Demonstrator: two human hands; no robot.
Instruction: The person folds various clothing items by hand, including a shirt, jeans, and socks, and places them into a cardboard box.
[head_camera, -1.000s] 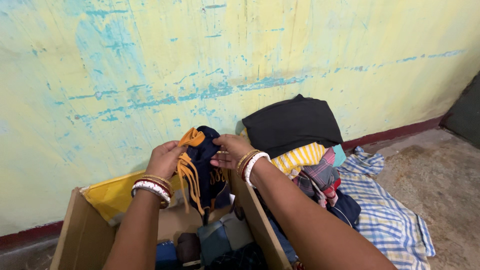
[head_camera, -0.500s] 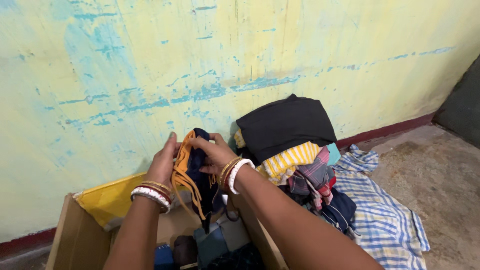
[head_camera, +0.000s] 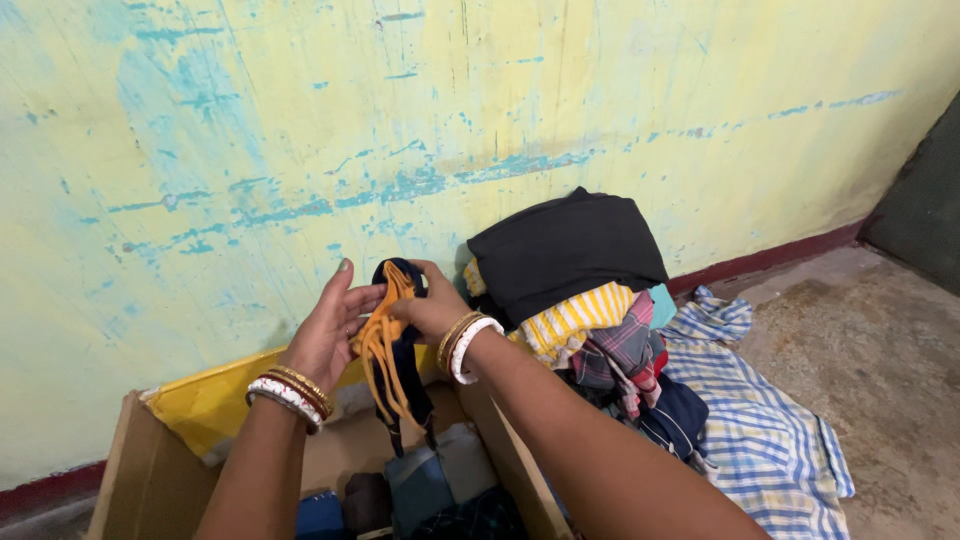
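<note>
Both of my hands hold a small dark navy garment with orange straps (head_camera: 392, 355) up in front of the wall, above an open cardboard box (head_camera: 150, 480). My left hand (head_camera: 330, 325) presses flat against its left side, fingers up. My right hand (head_camera: 430, 305) pinches the top of the garment, and the orange straps hang down between the hands. Both wrists wear bangles. Folded clothes in blue, brown and dark tones lie inside the box below.
A pile of clothes (head_camera: 590, 300) topped by a folded black piece leans against the yellow and blue wall on the right. It rests on a blue checked cloth (head_camera: 760, 420) spread on the bare floor. A dark doorway stands at the far right.
My hands have drawn closer together, folding the garment narrower. The dark fabric that was spread between them is now bunched, with the orange straps hanging lower.
</note>
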